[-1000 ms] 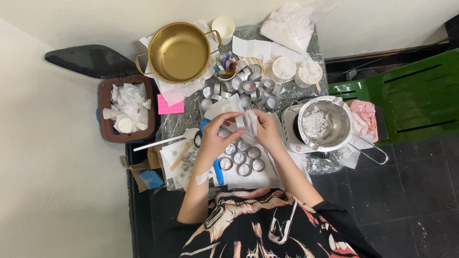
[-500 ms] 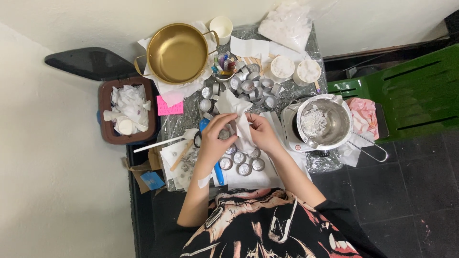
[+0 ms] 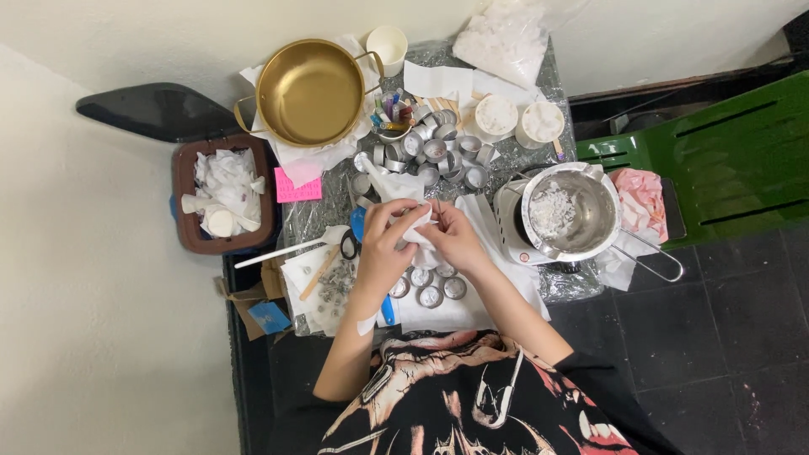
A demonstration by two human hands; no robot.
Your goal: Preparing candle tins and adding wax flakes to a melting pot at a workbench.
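Note:
My left hand and my right hand meet over the middle of a small cluttered table. Both pinch a crumpled white tissue between their fingers. A larger piece of white tissue sticks up just beyond my left hand. Whether a small metal cup is wrapped inside the tissue is hidden. Right below my hands, several small round metal cups with pale filling lie on a white paper sheet.
A gold pot stands at the back left, empty metal cups behind my hands. A steel pan of white flakes sits on a hotplate to the right. A brown bin of waste paper stands left, a green chair right.
My hands have drawn closer together and bunched the tissue tighter. The small metal cup seen earlier in my left fingers is now covered by the tissue and fingers.

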